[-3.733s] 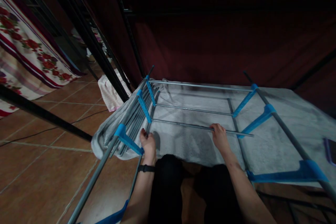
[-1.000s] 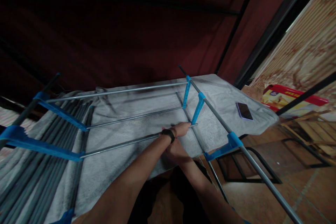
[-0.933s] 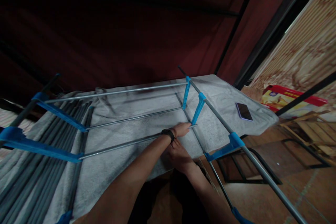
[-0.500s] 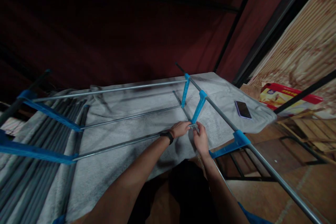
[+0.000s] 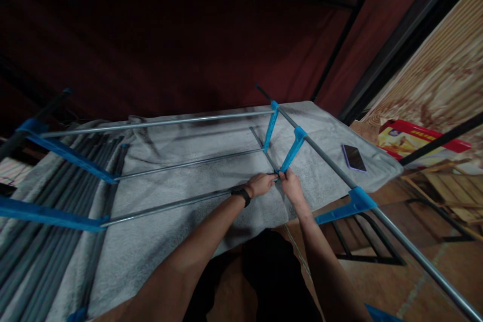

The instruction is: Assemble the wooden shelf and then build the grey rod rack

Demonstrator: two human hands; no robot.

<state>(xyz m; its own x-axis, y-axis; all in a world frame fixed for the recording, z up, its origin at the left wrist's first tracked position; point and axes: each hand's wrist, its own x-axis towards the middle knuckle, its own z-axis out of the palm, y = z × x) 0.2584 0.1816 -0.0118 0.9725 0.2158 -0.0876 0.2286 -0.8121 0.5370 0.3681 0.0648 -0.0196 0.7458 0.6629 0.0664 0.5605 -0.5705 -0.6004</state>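
Note:
My left hand [image 5: 261, 184], with a dark watch on its wrist, is closed around the right end of a thin grey metal tube [image 5: 166, 208]. My right hand [image 5: 293, 186] pinches the lower end of a blue plastic bracket [image 5: 292, 153], right where that tube meets it. The fingertips of both hands nearly touch and hide the joint. From the bracket's top runs a long grey tube [image 5: 332, 161], which also carries a second blue bracket [image 5: 270, 128] farther back and a blue bracket [image 5: 349, 206] nearer me.
A grey cloth [image 5: 196, 176] lies under the frame. Several loose grey tubes [image 5: 49, 241] rest at the left, below other blue brackets [image 5: 71, 158]. A phone [image 5: 353, 157] lies at the cloth's right. Beyond are a red and yellow box [image 5: 418, 141] and a wooden chair [image 5: 449, 188].
My right hand has moved up slightly and now pinches the bracket's lower end. My left hand stays at the tube's end. The view has shifted a little.

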